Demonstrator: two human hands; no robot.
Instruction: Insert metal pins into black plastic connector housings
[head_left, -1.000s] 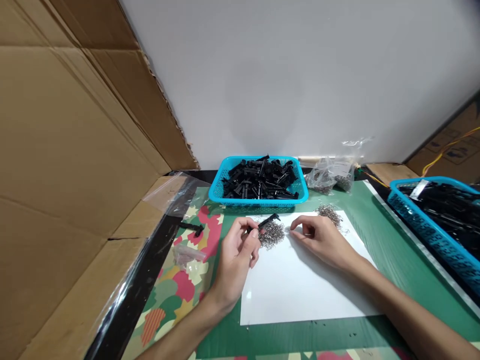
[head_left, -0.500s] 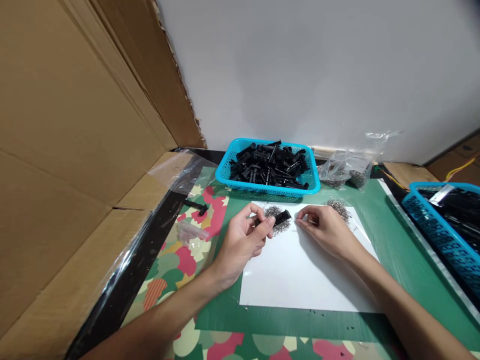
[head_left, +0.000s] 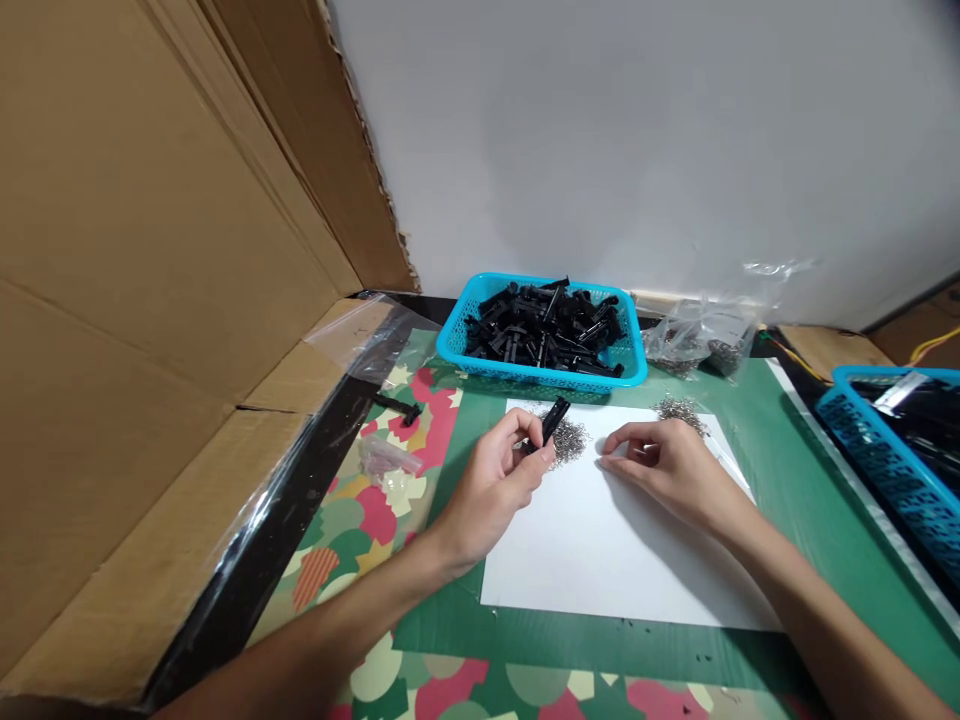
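My left hand [head_left: 501, 480] is closed around a short black plastic part [head_left: 555, 420], which tilts up and away to the right from my fingers. Just beyond it, a pile of tiny metal pieces [head_left: 572, 441] lies on a white sheet [head_left: 600, 560]. To the right, my right hand [head_left: 660, 465] hovers over the sheet, thumb and index fingertips drawn together. Whatever those fingertips hold is too small to make out. Behind that hand sits a second pile of tiny metal pieces [head_left: 681, 412].
A blue basket [head_left: 540, 378] full of black plastic parts stands at the back, another blue basket [head_left: 885, 440] at the right. Plastic bags [head_left: 697, 340] of metal pieces lean near the wall. One loose black part [head_left: 397, 407] and a small clear bag [head_left: 390, 465] lie left.
The black part in my left hand has turned from nearly level, pointing right, to tilting upward. My right hand stays close by, its fingertips slightly lower. The view has shifted a little.
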